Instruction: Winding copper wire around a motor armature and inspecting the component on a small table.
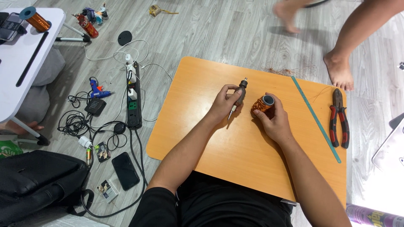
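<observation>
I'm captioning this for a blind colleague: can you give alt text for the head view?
Over an orange board, the left hand holds a small pen-like tool and the right hand grips a copper wire coil. Pliers and a green ruler lie to the right.

I see a bench (235, 147) of smooth orange wood-look laminate with a soft sheen. On it at centre, my right hand (275, 122) grips a coil (261, 107) of glossy copper wire on a grey plastic tube, and my left hand (223, 103) holds a dark matt rotary tool (240, 94) with a metal tip. At right lie pliers (338, 120) of dull dark metal with red-and-black rubbery grips. The floor (219, 29) is grey wood-grain plank, matt.
</observation>
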